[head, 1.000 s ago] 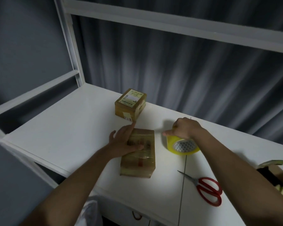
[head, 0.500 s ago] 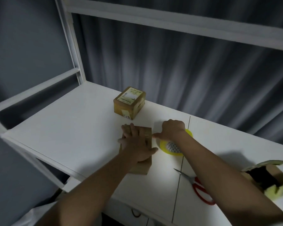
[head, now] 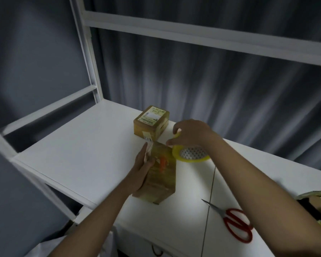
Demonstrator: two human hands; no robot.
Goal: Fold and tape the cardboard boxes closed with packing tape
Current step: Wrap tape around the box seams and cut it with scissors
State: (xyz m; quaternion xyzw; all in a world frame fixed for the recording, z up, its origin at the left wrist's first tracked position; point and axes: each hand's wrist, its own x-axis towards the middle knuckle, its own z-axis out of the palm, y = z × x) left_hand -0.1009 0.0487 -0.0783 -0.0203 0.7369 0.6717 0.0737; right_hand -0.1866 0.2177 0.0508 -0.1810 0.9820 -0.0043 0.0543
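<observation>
A taped cardboard box (head: pixel 160 175) lies on the white table (head: pixel 82 151), its long side running away from me. My left hand (head: pixel 142 168) rests against the box's left side with straight fingers reaching its far corner. My right hand (head: pixel 190 134) grips a yellow roll of packing tape (head: pixel 190 154) from above, just right of the box's far end; the roll looks lifted and tilted. A second, smaller cardboard box (head: pixel 152 125) with a printed label stands closed behind them.
Red-handled scissors (head: pixel 233 221) lie at the front right of the table. An open cardboard box (head: pixel 315 204) shows at the right edge. White shelf posts (head: pixel 85 52) and rails frame the table; a grey curtain hangs behind.
My left hand slid off the top of the box to its left side. My right hand raised the tape roll a little beside the box's far end.
</observation>
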